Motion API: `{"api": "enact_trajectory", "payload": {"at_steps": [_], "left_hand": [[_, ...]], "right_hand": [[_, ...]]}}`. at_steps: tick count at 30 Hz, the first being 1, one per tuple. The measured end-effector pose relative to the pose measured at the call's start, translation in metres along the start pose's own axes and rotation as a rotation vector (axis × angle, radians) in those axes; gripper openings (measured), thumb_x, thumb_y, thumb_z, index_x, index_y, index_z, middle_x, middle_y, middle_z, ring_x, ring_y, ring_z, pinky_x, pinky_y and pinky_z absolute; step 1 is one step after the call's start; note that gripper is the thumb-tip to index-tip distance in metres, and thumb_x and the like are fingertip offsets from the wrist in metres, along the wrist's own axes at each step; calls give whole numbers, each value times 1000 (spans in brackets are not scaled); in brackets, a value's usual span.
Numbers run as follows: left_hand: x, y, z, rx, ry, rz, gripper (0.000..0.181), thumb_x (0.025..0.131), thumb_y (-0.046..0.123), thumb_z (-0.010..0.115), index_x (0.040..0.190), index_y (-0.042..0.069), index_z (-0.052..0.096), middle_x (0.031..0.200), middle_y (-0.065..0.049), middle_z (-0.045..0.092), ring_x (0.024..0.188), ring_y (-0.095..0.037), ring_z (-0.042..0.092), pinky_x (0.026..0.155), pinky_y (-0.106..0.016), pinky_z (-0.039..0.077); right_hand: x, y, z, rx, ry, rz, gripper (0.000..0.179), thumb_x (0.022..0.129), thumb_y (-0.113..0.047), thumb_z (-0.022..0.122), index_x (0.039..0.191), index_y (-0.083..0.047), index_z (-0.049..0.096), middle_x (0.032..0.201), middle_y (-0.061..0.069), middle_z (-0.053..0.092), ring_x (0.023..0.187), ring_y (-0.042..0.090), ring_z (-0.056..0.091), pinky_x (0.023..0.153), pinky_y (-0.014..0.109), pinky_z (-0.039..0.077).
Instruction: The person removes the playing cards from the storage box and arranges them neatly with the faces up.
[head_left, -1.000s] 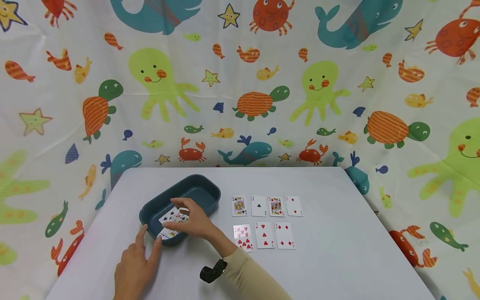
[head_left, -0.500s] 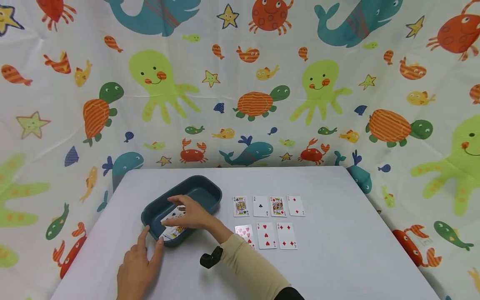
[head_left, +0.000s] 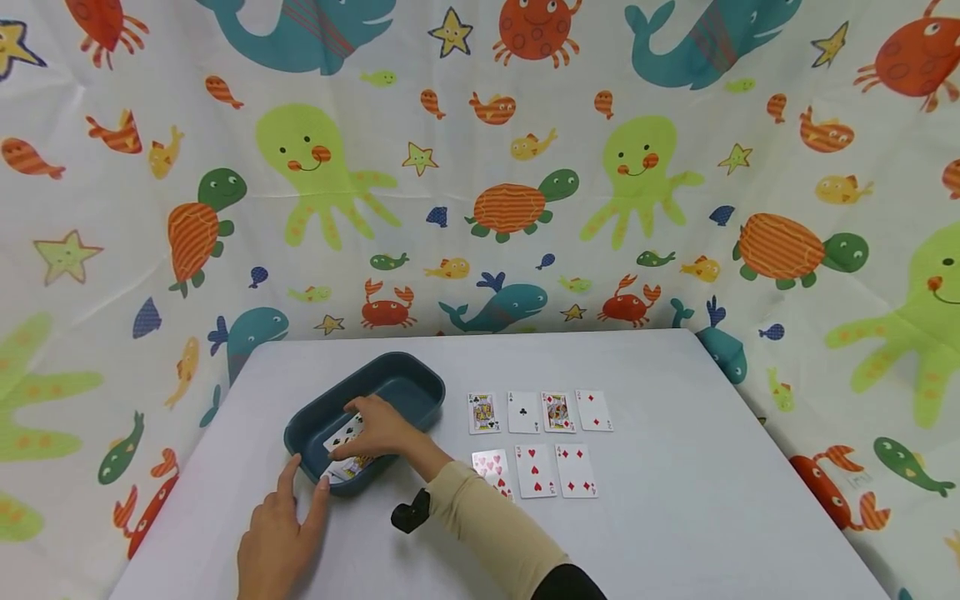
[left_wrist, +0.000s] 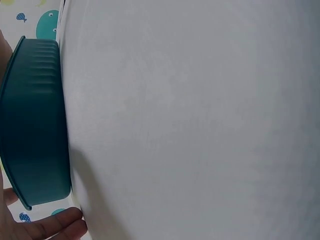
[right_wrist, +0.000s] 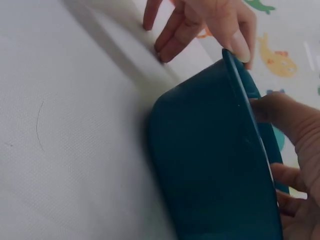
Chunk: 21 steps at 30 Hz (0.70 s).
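Note:
A dark teal tray [head_left: 423,425] stands at the left of the table with several playing cards [head_left: 343,433] lying face up inside it. My left hand [head_left: 277,537] holds the tray's near left corner, thumb and index finger at the rim. My right hand [head_left: 382,429] reaches over the near wall into the tray, its thumb and fingers spread apart at the cards. In the right wrist view, the tray wall hides the right fingertips [right_wrist: 260,107], so I cannot tell whether they grip a card. The left wrist view shows the tray's outer side [left_wrist: 35,120].
Right of the tray, playing cards lie face up in two rows. The back row includes an ace of clubs [head_left: 522,412] and a two of diamonds [head_left: 594,411]; the front row includes a four of diamonds [head_left: 577,472]. A patterned curtain [head_left: 450,208] hangs behind the white table [head_left: 675,500].
My right hand stays in the tray, with its thumb and fingers shifting slightly at the cards. The left hand keeps its place at the corner. The head view has shifted a little.

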<state>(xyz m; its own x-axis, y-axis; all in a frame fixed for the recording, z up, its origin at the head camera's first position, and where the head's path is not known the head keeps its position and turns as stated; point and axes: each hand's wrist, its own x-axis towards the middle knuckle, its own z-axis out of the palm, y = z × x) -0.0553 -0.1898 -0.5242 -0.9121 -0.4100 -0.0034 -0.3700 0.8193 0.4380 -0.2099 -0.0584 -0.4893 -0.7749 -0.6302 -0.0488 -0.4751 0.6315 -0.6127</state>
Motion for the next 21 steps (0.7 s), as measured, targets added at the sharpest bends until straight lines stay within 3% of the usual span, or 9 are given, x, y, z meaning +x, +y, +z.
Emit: {"api": "enact_trajectory", "payload": {"at_steps": [11, 21], "left_hand": [[0, 1, 3, 6, 32, -8, 76, 103, 62, 41, 156, 9, 28, 113, -36, 61, 99, -51, 60, 79, -68, 50], [1, 2, 4, 15, 52, -15, 75, 103, 59, 44, 156, 8, 29, 107, -33, 61, 94, -47, 60, 79, -66, 50]], "right_hand": [[4, -8, 18, -340, 7, 156, 85, 70, -59, 89, 142, -27, 56, 138, -6, 53, 118, 9, 52, 90, 28, 51], [5, -15, 21, -424, 3, 192, 75, 68, -57, 90, 130, -24, 62, 119, -6, 56, 99, 8, 51, 76, 26, 50]]}}
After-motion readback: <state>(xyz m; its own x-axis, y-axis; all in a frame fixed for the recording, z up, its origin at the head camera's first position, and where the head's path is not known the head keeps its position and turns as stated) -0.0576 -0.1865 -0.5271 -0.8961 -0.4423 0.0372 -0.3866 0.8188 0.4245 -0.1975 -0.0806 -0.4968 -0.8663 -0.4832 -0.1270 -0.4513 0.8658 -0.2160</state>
